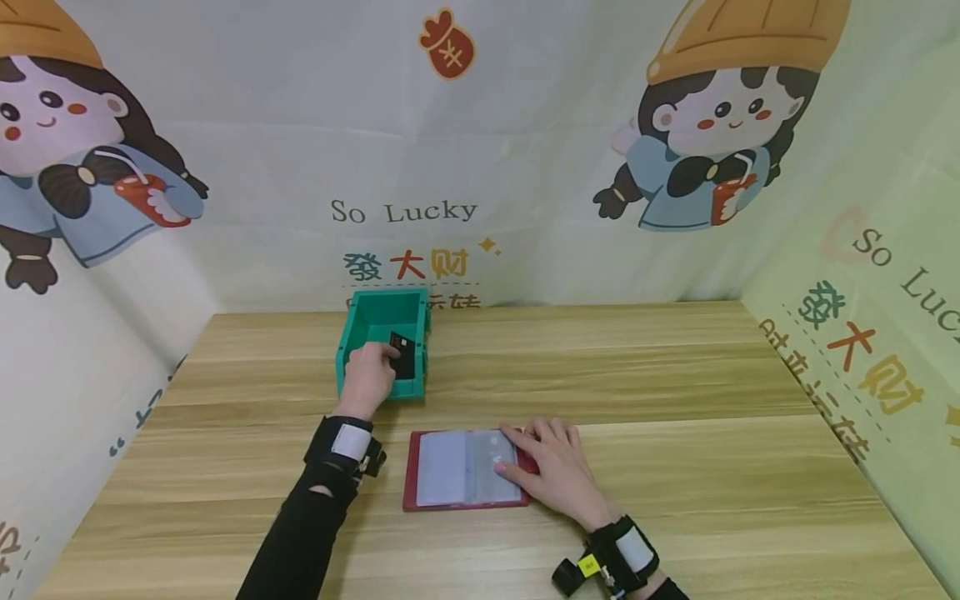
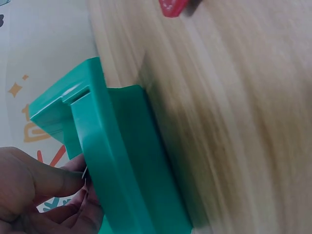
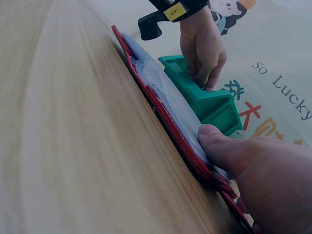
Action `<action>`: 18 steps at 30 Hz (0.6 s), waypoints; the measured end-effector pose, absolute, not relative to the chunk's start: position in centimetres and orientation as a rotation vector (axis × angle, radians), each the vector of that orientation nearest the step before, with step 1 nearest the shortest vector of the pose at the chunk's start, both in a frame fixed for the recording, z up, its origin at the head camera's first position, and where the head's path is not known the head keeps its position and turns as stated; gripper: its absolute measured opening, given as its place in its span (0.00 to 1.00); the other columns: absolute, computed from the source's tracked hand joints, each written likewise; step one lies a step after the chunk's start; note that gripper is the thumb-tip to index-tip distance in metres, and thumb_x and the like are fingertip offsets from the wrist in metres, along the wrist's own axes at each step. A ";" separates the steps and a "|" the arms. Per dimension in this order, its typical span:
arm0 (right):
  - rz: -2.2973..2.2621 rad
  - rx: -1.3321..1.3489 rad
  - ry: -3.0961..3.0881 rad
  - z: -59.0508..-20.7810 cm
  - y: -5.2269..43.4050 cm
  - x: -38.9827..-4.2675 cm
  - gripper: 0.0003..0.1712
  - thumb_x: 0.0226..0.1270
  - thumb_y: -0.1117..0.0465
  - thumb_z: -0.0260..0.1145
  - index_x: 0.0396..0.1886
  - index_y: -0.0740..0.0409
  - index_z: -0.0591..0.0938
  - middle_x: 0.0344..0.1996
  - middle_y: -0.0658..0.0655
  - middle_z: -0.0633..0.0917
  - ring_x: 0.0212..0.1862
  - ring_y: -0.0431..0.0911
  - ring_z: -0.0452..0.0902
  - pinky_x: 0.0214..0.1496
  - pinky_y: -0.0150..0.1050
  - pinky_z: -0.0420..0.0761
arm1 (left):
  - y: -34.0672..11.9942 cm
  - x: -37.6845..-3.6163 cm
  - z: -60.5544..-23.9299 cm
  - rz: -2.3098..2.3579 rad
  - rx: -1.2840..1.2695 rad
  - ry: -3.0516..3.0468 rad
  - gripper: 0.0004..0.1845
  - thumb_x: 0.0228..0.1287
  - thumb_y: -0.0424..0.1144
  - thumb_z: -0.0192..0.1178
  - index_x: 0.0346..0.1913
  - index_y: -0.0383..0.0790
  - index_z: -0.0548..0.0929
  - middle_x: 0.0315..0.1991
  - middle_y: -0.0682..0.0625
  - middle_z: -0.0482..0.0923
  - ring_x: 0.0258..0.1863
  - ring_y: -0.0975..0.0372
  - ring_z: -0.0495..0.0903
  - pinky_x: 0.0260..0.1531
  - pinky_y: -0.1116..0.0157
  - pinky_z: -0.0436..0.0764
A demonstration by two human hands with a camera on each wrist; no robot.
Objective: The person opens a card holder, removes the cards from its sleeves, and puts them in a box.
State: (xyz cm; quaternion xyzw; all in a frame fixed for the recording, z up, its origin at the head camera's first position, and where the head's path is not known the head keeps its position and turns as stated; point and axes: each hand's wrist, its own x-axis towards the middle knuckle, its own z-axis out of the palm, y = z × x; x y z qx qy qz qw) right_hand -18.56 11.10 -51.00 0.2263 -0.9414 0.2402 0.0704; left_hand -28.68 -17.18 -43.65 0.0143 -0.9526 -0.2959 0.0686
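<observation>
**Inspector:** Report on the left hand.

**Assistant:** It reaches over the near wall of the green bin, which stands on the worktop at about 11 o'clock from the open card holder. Its fingers pinch a dark card. The card stands roughly upright over the bin's near right corner, at about 2 o'clock from the knuckles, with most of its face clear of the fingertips.

**Inspector:** Confirmed by the wrist view?

**Assistant:** In part. The left wrist view shows the thumb and curled fingers pressed together just beside the bin wall, with a thin pale edge between them. The card face cannot be made out there. The right wrist view shows the same hand with fingertips down at the bin's rim.

**Inspector:** The right hand?

**Assistant:** It lies flat on the right-hand page of the card holder, fingers straight and slightly spread, pointing toward 11 o'clock. The thumb presses on the clear plastic sleeves near their right edge. It grips nothing.

**Inspector:** The holder itself?

**Assistant:** A red cover, lying open and flat on the worktop near its front edge, at 5 o'clock from the bin and apart from it. The sleeves face up.

**Inspector:** Surroundings?

**Assistant:** A backdrop printed with cartoon figures and the words "So Lucky" encloses the worktop on three sides. Both wrists carry black straps.
</observation>
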 end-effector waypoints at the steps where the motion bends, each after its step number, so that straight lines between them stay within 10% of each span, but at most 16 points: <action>1: 0.720 0.681 -2.826 -51.0 11.1 -18.6 0.33 0.64 0.39 0.67 0.66 0.48 0.80 0.38 0.48 0.73 0.42 0.44 0.60 0.47 0.41 0.54 | -17.2 -28.7 -43.7 -0.884 0.046 -2.874 0.16 0.66 0.23 0.48 0.49 0.27 0.85 0.52 0.30 0.83 0.43 0.44 0.82 0.37 0.50 0.80; 11: 0.711 0.681 -2.813 -51.1 11.0 -18.6 0.32 0.65 0.39 0.67 0.65 0.47 0.80 0.36 0.47 0.72 0.42 0.43 0.59 0.46 0.41 0.53 | -16.9 -28.4 -43.8 -0.808 0.057 -2.954 0.17 0.70 0.26 0.48 0.53 0.26 0.83 0.55 0.30 0.81 0.52 0.41 0.82 0.48 0.45 0.81; 18: 0.717 0.676 -2.829 -51.2 11.1 -18.6 0.33 0.64 0.39 0.67 0.66 0.47 0.80 0.37 0.48 0.72 0.43 0.44 0.60 0.47 0.41 0.53 | -16.8 -27.9 -44.2 -0.562 -0.004 -3.013 0.15 0.70 0.32 0.49 0.29 0.29 0.82 0.31 0.34 0.82 0.30 0.48 0.79 0.29 0.52 0.78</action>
